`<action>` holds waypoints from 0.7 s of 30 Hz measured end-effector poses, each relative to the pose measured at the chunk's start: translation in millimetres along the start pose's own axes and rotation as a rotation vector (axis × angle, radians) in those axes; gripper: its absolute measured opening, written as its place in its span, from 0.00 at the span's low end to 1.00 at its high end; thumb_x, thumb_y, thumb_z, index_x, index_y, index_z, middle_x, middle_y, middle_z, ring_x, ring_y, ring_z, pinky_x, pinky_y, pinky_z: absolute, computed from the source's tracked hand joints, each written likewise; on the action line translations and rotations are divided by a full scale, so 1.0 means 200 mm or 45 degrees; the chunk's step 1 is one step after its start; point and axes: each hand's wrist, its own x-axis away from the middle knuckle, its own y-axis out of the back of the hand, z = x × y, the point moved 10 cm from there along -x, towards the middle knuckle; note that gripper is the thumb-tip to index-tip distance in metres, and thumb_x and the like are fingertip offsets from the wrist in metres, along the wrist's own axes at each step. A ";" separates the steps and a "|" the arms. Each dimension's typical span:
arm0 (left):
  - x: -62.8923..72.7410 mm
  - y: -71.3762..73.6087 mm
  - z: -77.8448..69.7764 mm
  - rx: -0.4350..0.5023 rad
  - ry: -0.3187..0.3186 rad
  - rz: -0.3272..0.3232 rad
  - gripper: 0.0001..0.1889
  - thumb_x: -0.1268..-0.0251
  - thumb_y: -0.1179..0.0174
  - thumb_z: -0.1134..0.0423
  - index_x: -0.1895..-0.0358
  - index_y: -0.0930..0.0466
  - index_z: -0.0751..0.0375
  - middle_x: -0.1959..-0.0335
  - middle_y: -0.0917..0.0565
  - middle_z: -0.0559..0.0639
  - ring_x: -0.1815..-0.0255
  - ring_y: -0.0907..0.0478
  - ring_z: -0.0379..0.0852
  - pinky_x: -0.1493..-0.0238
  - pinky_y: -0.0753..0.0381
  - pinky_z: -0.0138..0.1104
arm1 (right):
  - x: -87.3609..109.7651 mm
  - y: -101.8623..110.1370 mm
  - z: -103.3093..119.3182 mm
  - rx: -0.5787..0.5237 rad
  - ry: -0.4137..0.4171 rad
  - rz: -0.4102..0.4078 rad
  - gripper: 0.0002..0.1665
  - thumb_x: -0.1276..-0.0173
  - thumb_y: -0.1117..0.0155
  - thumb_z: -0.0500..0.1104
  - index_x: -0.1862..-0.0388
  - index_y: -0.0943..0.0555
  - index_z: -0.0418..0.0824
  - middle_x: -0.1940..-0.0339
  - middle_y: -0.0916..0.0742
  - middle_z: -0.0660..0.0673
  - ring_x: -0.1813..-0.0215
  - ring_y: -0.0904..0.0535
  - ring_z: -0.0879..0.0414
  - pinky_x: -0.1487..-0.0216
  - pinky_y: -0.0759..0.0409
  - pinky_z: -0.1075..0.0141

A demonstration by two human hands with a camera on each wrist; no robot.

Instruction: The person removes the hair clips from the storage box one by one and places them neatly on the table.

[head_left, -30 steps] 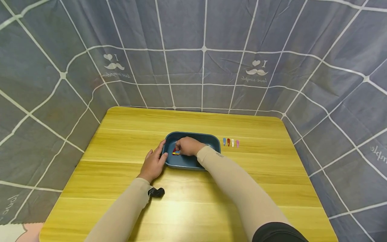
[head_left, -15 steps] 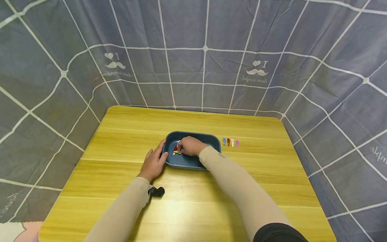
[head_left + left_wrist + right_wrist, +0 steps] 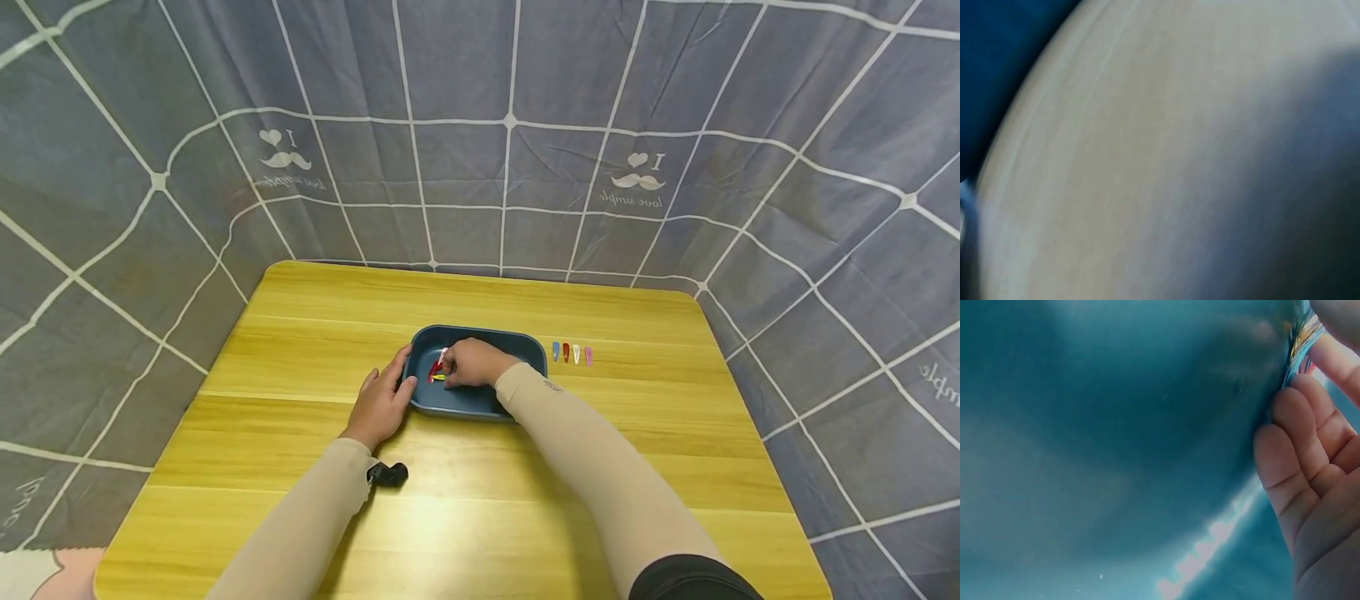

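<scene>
A dark blue tray (image 3: 525,340) stands on the table. In it, a red hair clip (image 3: 433,372), a white hair clip (image 3: 442,356) and a yellow hair clip (image 3: 438,377) lie near the left end. My right hand (image 3: 474,363) reaches into the tray beside them. In the right wrist view its thumb and forefinger pinch a thin blue and gold hair clip (image 3: 1302,340), partly hidden, and the other fingers (image 3: 1277,456) curl in. My left hand (image 3: 381,407) rests against the tray's left end with fairly straight fingers. The left wrist view is blurred and shows no hand clearly.
Right of the tray, a blue clip (image 3: 556,351), a dark red clip (image 3: 566,352), a white clip (image 3: 577,354) and a pink clip (image 3: 588,356) lie in a row on the wooden table (image 3: 480,517). A grey checked curtain (image 3: 465,167) surrounds the table's back and sides.
My right hand has shifted slightly right within the tray. The blue and orange bit at its fingertips no longer shows in the head view, and the white clip is uncovered. My left hand stays put.
</scene>
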 end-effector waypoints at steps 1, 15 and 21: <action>0.00 0.00 0.00 0.000 -0.002 0.000 0.32 0.14 0.54 0.52 0.13 0.48 0.45 0.19 0.31 0.55 0.22 0.28 0.62 0.14 0.53 0.60 | 0.00 0.00 0.00 -0.001 0.001 -0.001 0.08 0.29 0.26 0.49 0.59 0.10 0.47 0.62 0.10 0.53 0.63 0.21 0.60 0.53 0.17 0.67; 0.00 0.00 0.00 0.013 0.013 0.017 0.32 0.14 0.53 0.53 0.13 0.48 0.46 0.17 0.33 0.54 0.20 0.31 0.60 0.14 0.55 0.60 | 0.01 0.00 -0.01 -0.040 0.023 -0.017 0.07 0.29 0.25 0.49 0.59 0.11 0.47 0.65 0.11 0.55 0.64 0.22 0.60 0.57 0.19 0.68; 0.00 0.00 0.00 0.016 0.013 0.020 0.32 0.14 0.53 0.53 0.13 0.48 0.46 0.17 0.33 0.54 0.19 0.32 0.59 0.14 0.55 0.60 | 0.02 0.00 -0.02 -0.029 0.004 -0.027 0.06 0.28 0.27 0.48 0.60 0.11 0.47 0.65 0.12 0.55 0.64 0.22 0.60 0.56 0.20 0.69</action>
